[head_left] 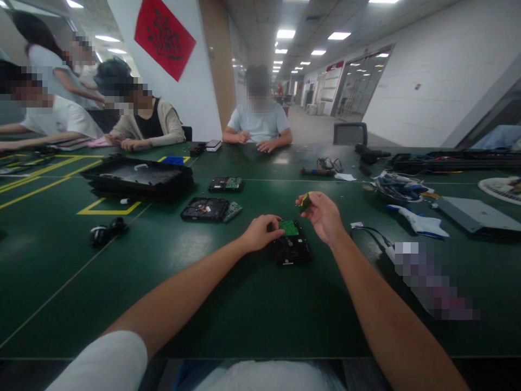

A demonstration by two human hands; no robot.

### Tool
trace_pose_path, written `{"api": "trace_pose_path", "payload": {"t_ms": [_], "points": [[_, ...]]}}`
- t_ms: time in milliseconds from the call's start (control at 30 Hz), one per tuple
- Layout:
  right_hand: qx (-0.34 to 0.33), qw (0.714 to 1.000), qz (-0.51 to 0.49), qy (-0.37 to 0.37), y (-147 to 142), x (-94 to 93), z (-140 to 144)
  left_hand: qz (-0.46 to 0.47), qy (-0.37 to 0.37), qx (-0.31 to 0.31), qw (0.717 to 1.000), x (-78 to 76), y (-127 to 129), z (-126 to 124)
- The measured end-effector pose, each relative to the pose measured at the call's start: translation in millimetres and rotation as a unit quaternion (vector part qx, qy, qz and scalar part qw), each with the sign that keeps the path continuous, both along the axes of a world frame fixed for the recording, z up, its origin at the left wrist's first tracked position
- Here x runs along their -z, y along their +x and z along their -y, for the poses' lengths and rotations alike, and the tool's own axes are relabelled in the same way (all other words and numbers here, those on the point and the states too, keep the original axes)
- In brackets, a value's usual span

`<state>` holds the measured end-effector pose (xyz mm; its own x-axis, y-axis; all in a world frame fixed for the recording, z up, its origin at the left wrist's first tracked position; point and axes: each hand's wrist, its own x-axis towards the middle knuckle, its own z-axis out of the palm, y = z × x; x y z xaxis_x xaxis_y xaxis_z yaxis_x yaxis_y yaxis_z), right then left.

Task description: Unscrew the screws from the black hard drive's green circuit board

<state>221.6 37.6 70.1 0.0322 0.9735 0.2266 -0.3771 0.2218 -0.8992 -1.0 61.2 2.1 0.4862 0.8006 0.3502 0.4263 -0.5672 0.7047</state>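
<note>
In front of me on the table lies a black hard drive (292, 251) with a green circuit board (288, 228) at its far end. My left hand (262, 232) grips the drive's left edge, thumb and fingers closed by the board. Raised just beyond the drive's right side, my right hand (324, 215) is closed on a short screwdriver (305, 202) with a yellow and black handle. Its tip is too small to make out clearly. Further left sit another hard drive (204, 209), a loose circuit board (233, 212) leaning at its side, and a third drive (226, 184).
A black casing (138, 176) stands on the green table (195, 304) at the left. To the right are a power strip (423, 282), a glove (421, 221), bundled cables (393, 187) and a grey metal box (480, 213). A person (257, 122) sits opposite; several others are at the left.
</note>
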Motion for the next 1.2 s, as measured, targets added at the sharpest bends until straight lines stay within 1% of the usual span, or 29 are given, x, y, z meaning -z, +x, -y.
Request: {"api": "trace_pose_path", "payload": {"t_ms": [133, 367, 567, 933, 1033, 1200], "points": [[-0.012, 1.000, 0.002, -0.006, -0.5, -0.2, 1.4, 0.001, 0.001, 0.004, 1.000, 0.2, 0.1, -0.4], [-0.016, 1.000, 0.025, 0.009, 0.5, -0.3, 1.4, 0.008, 0.000, 0.006, 1.000, -1.3, 0.4, 1.1], [-0.035, 0.999, 0.000, -0.004, 0.3, -0.7, 1.0, 0.001, -0.004, 0.004, 1.000, -2.3, 0.2, 1.8], [0.013, 0.999, 0.017, 0.024, -1.6, -0.2, 0.0, 0.004, 0.000, 0.004, 1.000, -0.4, 0.9, 1.0], [0.008, 0.999, 0.020, 0.030, -1.2, 0.6, -0.7, 0.005, 0.001, 0.006, 1.000, -0.6, 0.9, 0.8], [-0.016, 1.000, -0.002, 0.013, 0.8, 2.4, -2.2, 0.012, 0.001, 0.013, 1.000, 0.1, 0.6, 0.0]]}}
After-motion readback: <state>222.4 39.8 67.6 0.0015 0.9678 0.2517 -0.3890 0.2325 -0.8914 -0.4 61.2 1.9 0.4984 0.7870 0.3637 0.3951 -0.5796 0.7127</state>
